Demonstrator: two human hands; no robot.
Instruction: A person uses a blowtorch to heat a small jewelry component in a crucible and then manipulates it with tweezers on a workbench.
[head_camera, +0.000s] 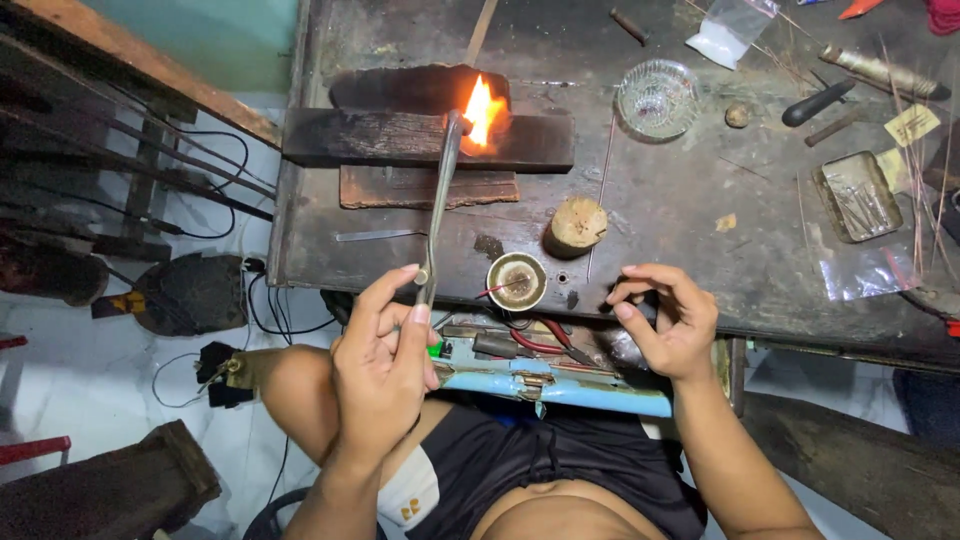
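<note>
The left hand (385, 350) gripped a metal torch (441, 205), its flame (481, 112) licking a charred wooden block (400, 138) on the dark, scarred workbench (680, 220). The right hand (668, 320) curled at the bench edge, perhaps pinching something small. A glass dish (657, 98) stood beyond; cables trailed over the pale floor (90, 370).

LEFT HAND (383, 355): raised before the torso, palm toward the body, fingers (395, 300) curled and closed in a grip, thumb up along the front | RIGHT HAND (668, 322): at bench edge, knuckles up, fingers bent inward, tips pinched together | FOREARMS: both bare, rising from lower frame, elbows bent | LEFT KNEE: bare, raised beside left wrist
</note>
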